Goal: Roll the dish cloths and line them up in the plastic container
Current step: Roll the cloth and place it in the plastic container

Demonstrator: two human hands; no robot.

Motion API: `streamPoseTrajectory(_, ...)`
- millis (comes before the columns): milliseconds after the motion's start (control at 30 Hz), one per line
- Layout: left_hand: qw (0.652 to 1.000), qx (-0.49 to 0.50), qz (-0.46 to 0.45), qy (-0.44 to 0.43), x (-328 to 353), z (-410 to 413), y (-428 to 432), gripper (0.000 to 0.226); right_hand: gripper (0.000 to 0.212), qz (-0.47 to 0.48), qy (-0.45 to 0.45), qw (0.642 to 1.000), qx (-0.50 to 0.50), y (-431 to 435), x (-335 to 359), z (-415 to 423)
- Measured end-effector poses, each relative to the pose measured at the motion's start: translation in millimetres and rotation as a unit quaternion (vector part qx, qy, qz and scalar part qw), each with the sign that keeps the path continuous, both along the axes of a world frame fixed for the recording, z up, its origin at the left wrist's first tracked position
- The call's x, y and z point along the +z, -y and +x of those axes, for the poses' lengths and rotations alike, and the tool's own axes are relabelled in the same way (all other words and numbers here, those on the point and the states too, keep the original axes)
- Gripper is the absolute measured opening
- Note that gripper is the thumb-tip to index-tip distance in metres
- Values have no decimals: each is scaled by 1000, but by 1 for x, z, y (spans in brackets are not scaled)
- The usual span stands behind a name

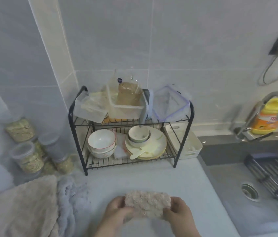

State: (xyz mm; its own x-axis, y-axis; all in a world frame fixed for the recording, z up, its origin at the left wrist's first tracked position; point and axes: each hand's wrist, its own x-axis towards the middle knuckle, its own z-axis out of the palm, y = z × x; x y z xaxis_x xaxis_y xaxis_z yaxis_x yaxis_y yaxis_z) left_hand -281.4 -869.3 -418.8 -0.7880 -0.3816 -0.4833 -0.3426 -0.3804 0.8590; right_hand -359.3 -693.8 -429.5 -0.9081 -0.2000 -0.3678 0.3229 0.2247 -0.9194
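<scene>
A rolled beige dish cloth (147,203) is held above the white counter near the front edge. My left hand (117,211) grips its left end and my right hand (177,212) grips its right end. At the front left lie a flat beige cloth (23,207) and a crumpled grey cloth (70,199). A cream plastic container (184,142) with cut-out handles stands tilted beside the black rack, right of its lower shelf.
A black wire rack (129,127) holds bowls, plates and plastic boxes at the back. Lidded jars (27,158) of dry food stand at the left. A dark sink (254,177) with a drying grid, a tap (263,113) and a yellow detergent bottle (268,117) are on the right.
</scene>
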Motion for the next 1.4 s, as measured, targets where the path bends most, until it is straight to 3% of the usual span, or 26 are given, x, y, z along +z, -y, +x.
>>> streamPoseTrajectory(67,999,-18,26,-18,27,-5,-3,61,37,-62,13,998,-22,-9,37,-3)
streamPoseTrajectory(233,991,-78,26,-106,105,-37,-47,39,22,-131,-30,988,-72,-70,129,-10)
streamPoseTrajectory(400,968,-167,22,-187,162,-80,-141,16,32,-148,-84,973,-156,-169,196,1)
streamPoseTrajectory(500,946,-238,17,-217,181,-104,-214,17,36,-151,-105,959,-215,-242,219,13)
streamPoseTrajectory(700,895,-367,26,-251,211,-132,-400,14,34,-178,-164,901,-360,-411,240,37)
streamPoseTrajectory(800,872,-423,33,-244,216,-136,-500,28,30,-182,-193,871,-412,-500,240,52)
streamPoseTrajectory(933,843,-479,47,-239,218,-132,-617,20,24,-166,-216,842,-465,-603,242,74)
streamPoseTrajectory(1400,769,-586,49,-250,231,-139,-850,21,28,-145,-234,780,-562,-813,244,99)
